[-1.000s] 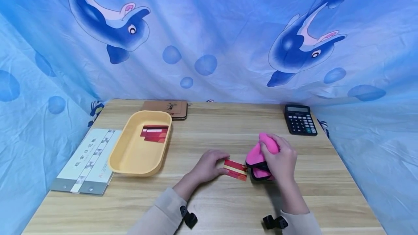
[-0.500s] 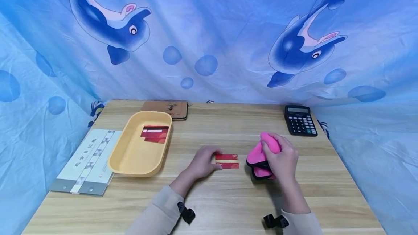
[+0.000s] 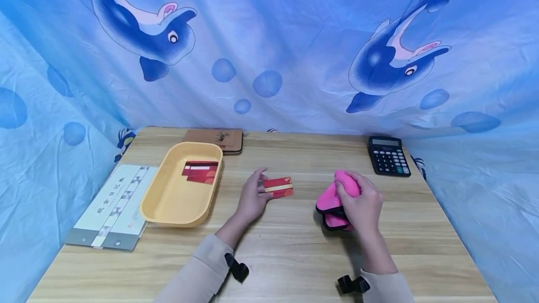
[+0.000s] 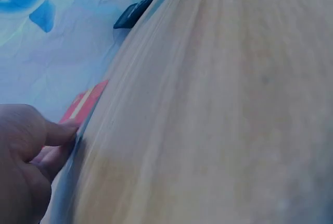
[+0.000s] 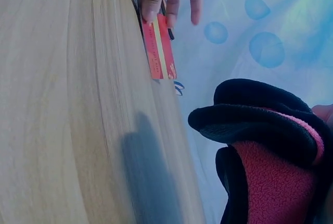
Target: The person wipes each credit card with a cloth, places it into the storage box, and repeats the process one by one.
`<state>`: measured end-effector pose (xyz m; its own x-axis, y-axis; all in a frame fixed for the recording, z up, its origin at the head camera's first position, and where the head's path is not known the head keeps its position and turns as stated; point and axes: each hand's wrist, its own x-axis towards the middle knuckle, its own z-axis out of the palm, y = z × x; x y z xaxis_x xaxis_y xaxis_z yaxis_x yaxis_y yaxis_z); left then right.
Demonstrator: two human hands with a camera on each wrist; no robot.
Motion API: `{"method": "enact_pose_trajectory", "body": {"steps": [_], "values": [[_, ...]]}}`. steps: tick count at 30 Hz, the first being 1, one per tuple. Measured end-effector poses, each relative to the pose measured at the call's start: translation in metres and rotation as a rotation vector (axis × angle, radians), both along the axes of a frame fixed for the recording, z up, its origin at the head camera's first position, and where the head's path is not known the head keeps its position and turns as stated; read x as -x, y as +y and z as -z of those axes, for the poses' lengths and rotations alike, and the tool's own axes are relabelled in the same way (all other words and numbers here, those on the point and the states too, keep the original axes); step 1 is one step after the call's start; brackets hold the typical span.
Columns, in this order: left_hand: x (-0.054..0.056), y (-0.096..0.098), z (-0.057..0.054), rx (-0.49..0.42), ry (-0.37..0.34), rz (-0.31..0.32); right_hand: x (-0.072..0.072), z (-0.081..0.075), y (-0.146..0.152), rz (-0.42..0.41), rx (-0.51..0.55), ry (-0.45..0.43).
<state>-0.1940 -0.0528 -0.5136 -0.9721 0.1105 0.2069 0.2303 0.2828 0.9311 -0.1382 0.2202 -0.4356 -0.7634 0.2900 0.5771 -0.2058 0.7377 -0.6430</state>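
Between thumb and fingers, my left hand (image 3: 251, 198) pinches a red bank card (image 3: 279, 187) with a cream stripe, over the middle of the table. The right wrist view shows the same card (image 5: 160, 47) from the side, its far end jutting past the fingertips. Over on the right, my right hand (image 3: 364, 205) grips a folded pink fleece item (image 3: 330, 200) with black edging, held above the table. Its layers (image 5: 276, 182) gape in the right wrist view. More red cards (image 3: 202, 172), one with a black stripe, lie in a yellow tray (image 3: 168, 205) left of my left hand.
A white cash journal (image 3: 113, 205) lies left of the tray, partly beneath its edge. Behind the tray is a brown notebook (image 3: 229, 138). A black calculator (image 3: 388, 155) sits at the back right. Blue dolphin-print curtain (image 3: 294, 50) surrounds the table.
My left hand has moved the card leftward and away from me, from beside the pink item toward the tray side. The right hand and pink item have hardly moved.
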Motion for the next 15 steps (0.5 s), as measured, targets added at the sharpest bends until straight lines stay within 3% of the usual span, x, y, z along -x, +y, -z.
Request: {"method": "enact_pose_trajectory", "body": {"steps": [4,7,12,15], "values": [[0.005,-0.003,-0.007,-0.108,-0.027,-0.088,0.004,-0.001,0.002,-0.015,-0.009,0.018],[0.01,-0.004,-0.018,-0.198,-0.073,-0.137,0.007,-0.005,0.002,-0.03,-0.02,0.052],[0.014,0.001,-0.039,-0.463,-0.205,-0.153,0.013,-0.014,-0.002,-0.068,-0.031,0.126],[0.014,0.008,-0.049,-0.595,-0.235,-0.149,0.016,-0.02,-0.008,-0.097,-0.03,0.166]]}}
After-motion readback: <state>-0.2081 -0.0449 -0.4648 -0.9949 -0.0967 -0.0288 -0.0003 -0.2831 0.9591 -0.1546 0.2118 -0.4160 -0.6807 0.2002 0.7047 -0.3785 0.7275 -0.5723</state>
